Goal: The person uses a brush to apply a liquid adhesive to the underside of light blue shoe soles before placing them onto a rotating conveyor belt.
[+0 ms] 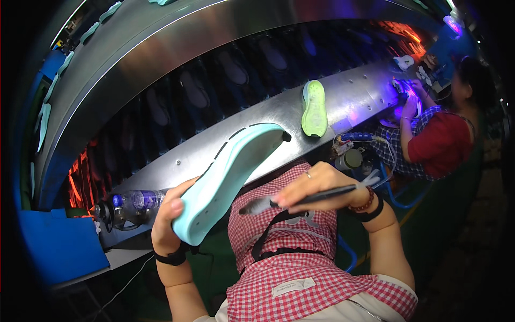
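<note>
A light turquoise shoe sole (225, 172) is gripped at its near end by my left hand (170, 217). It stands tilted on edge, with its black-tipped far end pointing up and to the right. Between finger and thumb, my right hand (316, 185) holds a brush (327, 194) with a dark handle. Its pale, blurred bristles (255, 206) point left toward the sole, and a gap shows between the two. Beyond my right hand, a yellow-green shoe sole (315, 110) lies on the metal ledge.
A curved conveyor carrying soles (194, 90) runs behind the metal ledge (214, 131); orange light glows at both ends. Clear bottles (137, 206) lie at left. A dark-lidded container (351, 159) stands at right. Another person (437, 137) works under purple light. Turquoise soles (44, 126) line the upper belt.
</note>
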`<state>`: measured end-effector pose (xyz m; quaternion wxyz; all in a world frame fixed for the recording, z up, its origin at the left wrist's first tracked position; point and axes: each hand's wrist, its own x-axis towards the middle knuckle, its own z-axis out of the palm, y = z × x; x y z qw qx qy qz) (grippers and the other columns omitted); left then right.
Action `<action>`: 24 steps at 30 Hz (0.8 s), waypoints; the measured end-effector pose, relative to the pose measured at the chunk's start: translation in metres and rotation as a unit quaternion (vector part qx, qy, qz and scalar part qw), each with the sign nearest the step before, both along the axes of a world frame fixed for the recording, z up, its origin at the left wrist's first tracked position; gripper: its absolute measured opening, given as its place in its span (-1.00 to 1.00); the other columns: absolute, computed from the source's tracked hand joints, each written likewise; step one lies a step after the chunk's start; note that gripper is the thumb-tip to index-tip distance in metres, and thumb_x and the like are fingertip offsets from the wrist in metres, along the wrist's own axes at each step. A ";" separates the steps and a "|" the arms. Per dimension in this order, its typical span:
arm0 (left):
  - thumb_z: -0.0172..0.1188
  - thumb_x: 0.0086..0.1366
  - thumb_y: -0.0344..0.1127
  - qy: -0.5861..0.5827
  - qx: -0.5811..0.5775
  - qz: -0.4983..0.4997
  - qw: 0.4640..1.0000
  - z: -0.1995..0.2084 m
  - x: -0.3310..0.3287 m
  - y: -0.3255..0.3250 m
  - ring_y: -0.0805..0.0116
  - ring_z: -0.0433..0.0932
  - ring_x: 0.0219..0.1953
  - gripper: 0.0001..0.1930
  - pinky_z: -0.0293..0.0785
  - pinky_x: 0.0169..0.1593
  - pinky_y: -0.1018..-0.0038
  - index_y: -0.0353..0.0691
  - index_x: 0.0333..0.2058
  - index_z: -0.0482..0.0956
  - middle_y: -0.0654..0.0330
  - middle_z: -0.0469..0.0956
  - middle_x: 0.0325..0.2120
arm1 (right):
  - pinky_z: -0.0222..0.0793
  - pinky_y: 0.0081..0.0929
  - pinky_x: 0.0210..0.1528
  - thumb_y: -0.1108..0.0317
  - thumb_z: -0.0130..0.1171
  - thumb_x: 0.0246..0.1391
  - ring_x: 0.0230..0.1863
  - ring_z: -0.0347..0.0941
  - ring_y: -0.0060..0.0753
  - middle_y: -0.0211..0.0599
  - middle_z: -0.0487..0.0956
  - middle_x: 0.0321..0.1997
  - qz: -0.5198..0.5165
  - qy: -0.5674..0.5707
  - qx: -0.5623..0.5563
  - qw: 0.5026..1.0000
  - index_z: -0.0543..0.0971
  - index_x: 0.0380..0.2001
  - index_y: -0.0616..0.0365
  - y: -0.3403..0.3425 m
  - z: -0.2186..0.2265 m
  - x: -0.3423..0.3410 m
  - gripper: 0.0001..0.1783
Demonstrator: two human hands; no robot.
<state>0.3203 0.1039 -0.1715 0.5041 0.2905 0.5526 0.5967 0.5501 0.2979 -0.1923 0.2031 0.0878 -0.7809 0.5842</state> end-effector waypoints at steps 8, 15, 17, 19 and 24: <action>-0.43 0.20 0.34 -0.356 0.259 0.042 0.897 -0.070 0.027 0.051 -0.03 0.32 0.04 -0.24 0.19 0.12 0.07 -0.15 0.15 0.15 0.04 0.30 0.05 | 0.35 -0.57 -0.27 0.48 0.25 -0.20 -0.35 0.45 -0.46 -0.30 0.55 -0.41 -0.149 -0.016 -0.090 0.985 0.59 -0.35 0.21 -0.023 -0.014 -0.028 -0.77; -0.43 0.16 0.40 -0.430 0.218 0.123 0.867 -0.095 0.043 0.047 -0.02 0.32 0.02 -0.19 0.20 0.11 0.07 -0.15 0.12 0.18 0.05 0.35 -0.02 | 0.35 -0.50 -0.32 0.49 0.28 -0.28 -0.39 0.46 -0.41 -0.37 0.57 -0.40 -0.173 0.099 0.140 0.970 0.57 -0.43 0.16 -0.033 -0.035 -0.050 -0.78; -0.40 0.15 0.41 -0.321 0.209 0.166 0.909 -0.093 0.033 0.048 0.00 0.33 0.01 -0.20 0.21 0.10 0.08 -0.16 0.09 0.22 0.03 0.36 -0.03 | 0.30 -0.48 -0.42 0.42 0.24 -0.30 -0.45 0.44 -0.35 -0.38 0.49 -0.53 -0.187 0.121 0.267 0.938 0.53 -0.52 0.11 -0.050 -0.036 -0.044 -0.85; -0.39 0.14 0.41 -0.332 0.229 0.164 0.900 -0.092 0.022 0.047 0.03 0.33 0.00 -0.20 0.22 0.09 0.09 -0.15 0.07 0.24 0.02 0.38 -0.06 | 0.34 -0.49 -0.38 0.46 0.27 -0.30 -0.38 0.48 -0.42 -0.39 0.57 -0.38 -0.110 0.085 0.290 0.947 0.56 -0.49 0.11 -0.048 -0.029 -0.029 -0.82; -0.44 0.13 0.43 -0.302 0.267 0.186 0.896 -0.079 0.033 0.046 0.08 0.35 -0.03 -0.18 0.25 0.07 0.15 -0.17 0.06 0.24 0.07 0.39 -0.12 | 0.37 -0.47 -0.32 0.47 0.29 -0.29 -0.36 0.49 -0.37 -0.36 0.59 -0.40 -0.086 0.050 0.135 0.986 0.58 -0.44 0.17 -0.028 -0.010 -0.027 -0.79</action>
